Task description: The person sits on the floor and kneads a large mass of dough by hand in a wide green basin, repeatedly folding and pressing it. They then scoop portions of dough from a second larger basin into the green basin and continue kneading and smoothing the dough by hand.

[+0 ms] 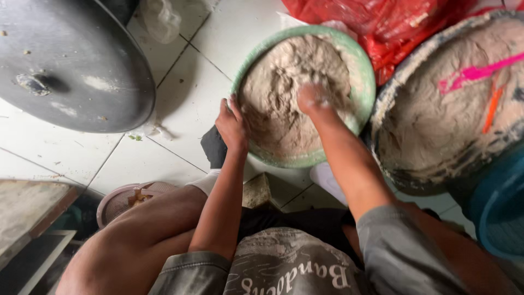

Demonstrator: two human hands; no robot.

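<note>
On the white tiled floor point(180, 104), a round green plastic basin point(364, 71) of pale brown dough point(284, 87) is being gripped at its rim by the left hand point(232, 124), while the flour-coated right hand point(312, 99), loosely curled, is being pressed into it.

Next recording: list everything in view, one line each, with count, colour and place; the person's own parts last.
Green bowl: one, on the floor at centre top, full of dough.
Dough: one greyish-tan mass, inside the green bowl.
Big tub: one, grey-rimmed, right, holding tan mix with pink and orange streaks.
Red bag: one, top, behind bowl and tub.
Blue basin: one, lower right edge.
Round pan: one, dark grey, upper left.
Tiled floor: white, with crumbs.
Sandal: one, pinkish, lower left.
Left hand: on the bowl's left rim.
Right hand: pressed into the dough, coated.
</note>
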